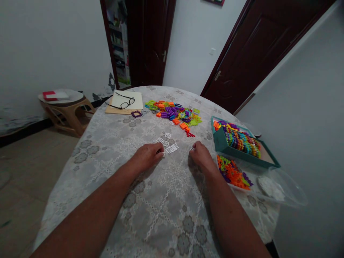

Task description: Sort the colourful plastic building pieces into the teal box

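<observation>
Over the middle of the table (pixel 172 186), both my hands are hovering low or resting on the patterned cloth; I cannot tell which. My left hand (pixel 150 154) is curling inward, its thumb and fingers closing together with no clear gap, and a sliver of white is showing at the tips; I cannot tell whether I am gripping it. My right hand (pixel 199 154) is pinching shut around a small white bit (pixel 192 149), only its edge peeking out. My hands are facing each other, well apart.

Between them, nearer my left fingers, several flat white pieces (pixel 172 148) are lying loosely, some overlapping. Beyond these, a mixed heap (pixel 174 113) of purple, orange, green and blue parts is spreading across the cloth, with red ones trailing at its near right end. To the left of the heap, a purple ring (pixel 136 114) is lying near a cream sheet (pixel 137 99), where black glasses (pixel 127 104) are resting.

Past my right hand, a green box (pixel 224 143) is holding rows of coloured parts. Just in front of it, a tray (pixel 238 186) is carrying orange, green and purple shapes, and beside that a clear container (pixel 295 190) is holding a white stack (pixel 271 187). Off to the left, a stool (pixel 77 114) is supporting a red and white item (pixel 55 95).
</observation>
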The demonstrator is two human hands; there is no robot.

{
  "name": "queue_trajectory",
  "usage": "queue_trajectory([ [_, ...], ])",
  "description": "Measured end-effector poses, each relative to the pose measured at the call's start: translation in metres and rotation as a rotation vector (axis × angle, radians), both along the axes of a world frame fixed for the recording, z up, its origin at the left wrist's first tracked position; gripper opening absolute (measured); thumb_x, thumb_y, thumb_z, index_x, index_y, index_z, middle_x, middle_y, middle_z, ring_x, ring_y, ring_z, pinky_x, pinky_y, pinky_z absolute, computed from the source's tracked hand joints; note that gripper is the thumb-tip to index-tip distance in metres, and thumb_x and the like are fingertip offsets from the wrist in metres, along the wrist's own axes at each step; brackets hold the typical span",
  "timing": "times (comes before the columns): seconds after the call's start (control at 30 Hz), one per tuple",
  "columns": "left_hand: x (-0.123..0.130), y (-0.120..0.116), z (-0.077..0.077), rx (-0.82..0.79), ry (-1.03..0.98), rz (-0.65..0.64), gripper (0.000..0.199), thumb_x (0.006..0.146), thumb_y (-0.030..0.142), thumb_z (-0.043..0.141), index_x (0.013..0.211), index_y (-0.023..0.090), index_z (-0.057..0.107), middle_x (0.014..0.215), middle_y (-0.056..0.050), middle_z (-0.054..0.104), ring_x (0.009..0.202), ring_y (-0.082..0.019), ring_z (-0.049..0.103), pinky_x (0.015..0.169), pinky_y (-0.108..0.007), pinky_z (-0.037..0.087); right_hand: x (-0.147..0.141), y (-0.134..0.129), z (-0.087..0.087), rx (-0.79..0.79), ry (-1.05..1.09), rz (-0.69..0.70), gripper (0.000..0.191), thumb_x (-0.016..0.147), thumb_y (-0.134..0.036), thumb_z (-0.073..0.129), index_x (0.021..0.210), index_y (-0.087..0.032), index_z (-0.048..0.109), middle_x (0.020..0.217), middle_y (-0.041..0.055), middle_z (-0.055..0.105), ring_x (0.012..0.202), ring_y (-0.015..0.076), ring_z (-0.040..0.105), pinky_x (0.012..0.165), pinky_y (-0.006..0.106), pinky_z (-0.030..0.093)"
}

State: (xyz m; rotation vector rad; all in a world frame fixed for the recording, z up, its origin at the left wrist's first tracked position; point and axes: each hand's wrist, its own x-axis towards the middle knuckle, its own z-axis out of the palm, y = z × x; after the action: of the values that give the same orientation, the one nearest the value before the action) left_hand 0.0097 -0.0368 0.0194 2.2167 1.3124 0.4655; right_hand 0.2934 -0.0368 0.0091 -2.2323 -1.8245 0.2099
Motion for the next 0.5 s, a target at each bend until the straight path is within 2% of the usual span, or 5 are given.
queue_trajectory([
  [0.13, 0.001, 0.0, -0.002, 0.022, -0.104, -0.027, 0.008, 0.093, 0.024, 0.063, 0.093, 0.023, 0.071, 0.098, -0.003, 0.075, 0.093, -0.019, 0.066, 0.082, -0.029, 0.046, -0.023, -0.001, 0.001, 0.234, 0.259, 0.22, 0.011, 0.092, -0.019, 0.058, 0.097, -0.02, 0.068, 0.092, 0.0041, 0.072, 0.085, 0.0201, 0.065, 0.078, 0.029, 0.047],
  [0.2, 0.001, 0.0, 0.0, 0.03, -0.128, -0.013, 0.007, 0.09, 0.021, 0.065, 0.09, 0.022, 0.071, 0.1, -0.004, 0.074, 0.096, -0.02, 0.066, 0.086, -0.029, 0.047, -0.042, -0.005, -0.002, 0.309, 0.363, 0.389, 0.012, 0.093, -0.02, 0.058, 0.097, -0.02, 0.069, 0.093, 0.0042, 0.072, 0.087, 0.0198, 0.065, 0.081, 0.03, 0.049],
  [0.3, 0.0, -0.002, 0.004, -0.001, -0.119, 0.034, 0.007, 0.091, 0.021, 0.064, 0.094, 0.022, 0.071, 0.098, -0.003, 0.075, 0.093, -0.019, 0.066, 0.083, -0.029, 0.047, -0.069, -0.013, -0.008, 0.32, 0.418, 0.591, 0.023, 0.091, -0.013, 0.056, 0.103, -0.021, 0.073, 0.099, 0.0059, 0.074, 0.094, 0.0204, 0.068, 0.088, 0.031, 0.052],
  [0.43, -0.003, -0.003, 0.005, -0.054, -0.117, 0.04, 0.026, 0.094, 0.024, 0.065, 0.12, 0.025, 0.068, 0.095, -0.001, 0.076, 0.087, -0.018, 0.067, 0.079, -0.027, 0.046, -0.085, -0.022, -0.014, 0.298, 0.541, 0.662, 0.035, 0.093, -0.015, 0.058, 0.123, -0.024, 0.073, 0.108, 0.0039, 0.078, 0.096, 0.0195, 0.072, 0.09, 0.032, 0.056],
  [0.5, -0.005, -0.002, 0.004, -0.028, -0.087, 0.01, 0.021, 0.095, 0.026, 0.064, 0.116, 0.024, 0.07, 0.098, -0.003, 0.076, 0.09, -0.019, 0.067, 0.082, -0.028, 0.046, -0.083, -0.022, -0.015, 0.292, 0.6, 0.624, 0.036, 0.095, -0.017, 0.058, 0.128, -0.025, 0.07, 0.107, 0.0017, 0.079, 0.091, 0.0183, 0.073, 0.088, 0.031, 0.057],
])
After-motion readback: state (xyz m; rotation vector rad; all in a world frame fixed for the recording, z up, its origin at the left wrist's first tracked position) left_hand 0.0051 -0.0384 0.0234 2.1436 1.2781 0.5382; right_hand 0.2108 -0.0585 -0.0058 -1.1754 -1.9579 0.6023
